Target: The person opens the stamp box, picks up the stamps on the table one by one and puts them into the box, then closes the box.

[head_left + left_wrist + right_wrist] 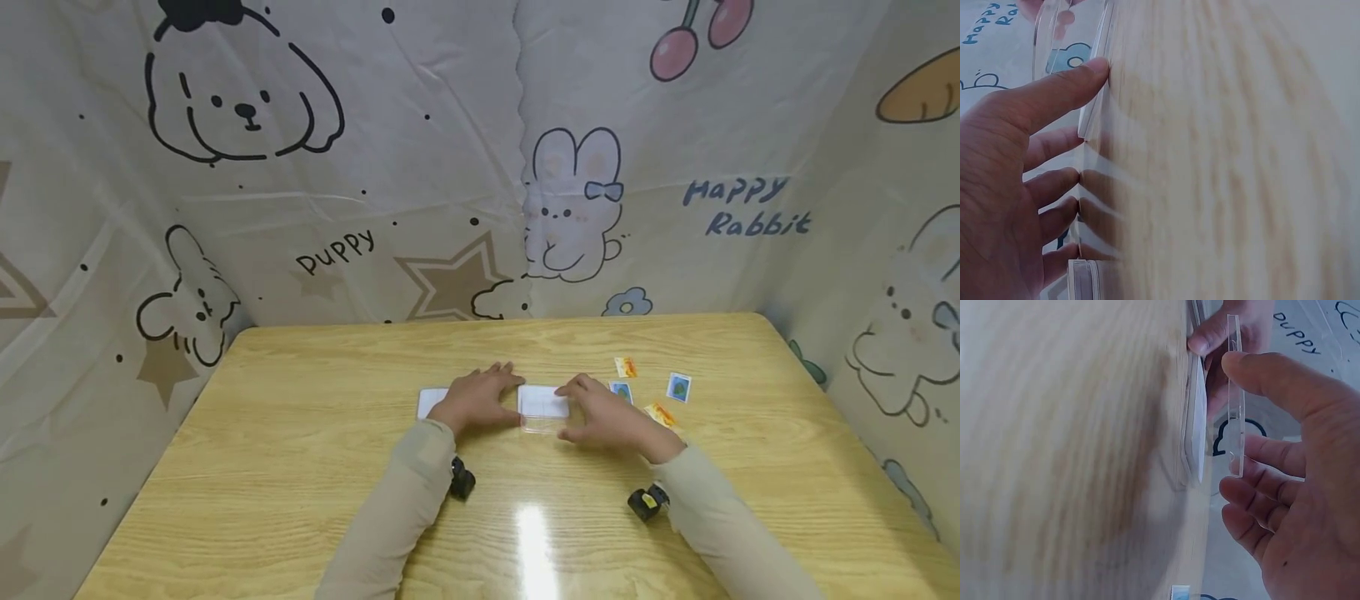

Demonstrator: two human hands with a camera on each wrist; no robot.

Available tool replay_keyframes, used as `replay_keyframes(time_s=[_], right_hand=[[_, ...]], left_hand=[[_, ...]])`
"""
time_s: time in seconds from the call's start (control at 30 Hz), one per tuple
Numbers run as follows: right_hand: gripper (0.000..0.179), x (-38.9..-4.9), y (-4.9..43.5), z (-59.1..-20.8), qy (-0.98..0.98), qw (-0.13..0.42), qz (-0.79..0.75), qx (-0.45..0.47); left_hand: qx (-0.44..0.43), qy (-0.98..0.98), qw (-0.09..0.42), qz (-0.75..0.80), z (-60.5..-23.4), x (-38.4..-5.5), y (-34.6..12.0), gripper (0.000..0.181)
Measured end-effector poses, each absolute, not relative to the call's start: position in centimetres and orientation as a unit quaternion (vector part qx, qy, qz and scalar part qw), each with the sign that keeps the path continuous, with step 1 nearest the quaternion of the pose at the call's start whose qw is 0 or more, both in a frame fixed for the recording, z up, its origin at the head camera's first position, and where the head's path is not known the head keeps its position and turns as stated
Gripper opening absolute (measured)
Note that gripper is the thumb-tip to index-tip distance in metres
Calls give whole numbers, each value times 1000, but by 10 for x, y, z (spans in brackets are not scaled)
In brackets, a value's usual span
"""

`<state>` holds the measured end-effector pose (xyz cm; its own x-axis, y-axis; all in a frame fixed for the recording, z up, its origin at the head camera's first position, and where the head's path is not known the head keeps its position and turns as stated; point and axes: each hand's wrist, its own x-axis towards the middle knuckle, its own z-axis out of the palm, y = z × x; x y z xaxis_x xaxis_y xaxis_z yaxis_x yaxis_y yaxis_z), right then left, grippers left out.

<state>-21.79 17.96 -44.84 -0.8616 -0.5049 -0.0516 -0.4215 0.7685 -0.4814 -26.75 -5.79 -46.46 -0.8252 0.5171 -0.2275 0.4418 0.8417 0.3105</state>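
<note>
In the head view a clear plastic case [1182, 469] with a white insert [542, 402] lies on the table between the hands. My left hand [480, 400] holds the case's left end, thumb at its near edge [1100, 69] and index finger across from it; the other fingertips touch the table. Just above the insert, my right hand [1322, 462] pinches a clear, shallow plastic lid [1235, 419] between thumb and fingers. The lid stands apart from the insert in the right wrist view. Another white-topped clear case [429, 402] lies left of the left hand, partly covered by it.
Several small printed cards lie beyond and beside the right hand, among them a blue-framed card [679, 387] and an orange one [626, 367]. The wooden table [315, 467] meets printed cloth walls [435, 167] at its back and sides.
</note>
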Motion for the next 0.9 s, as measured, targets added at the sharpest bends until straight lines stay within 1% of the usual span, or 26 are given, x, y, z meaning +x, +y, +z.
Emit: replay_keyframes(time_s=[0.27, 0.47, 0.73, 0.9], right_hand=[[62, -202, 182, -449, 932, 107, -233, -256], [59, -189, 183, -454, 933, 101, -212, -274], [61, -176, 183, -456, 929, 113, -208, -284], [61, -169, 182, -457, 927, 110, -198, -299]], left_hand=[[251, 948, 144, 134, -466, -267, -57, 69], [250, 947, 143, 142, -465, -267, -58, 69], [245, 947, 146, 146, -463, -265, -58, 68], [246, 947, 145, 145, -464, -266, -58, 69]])
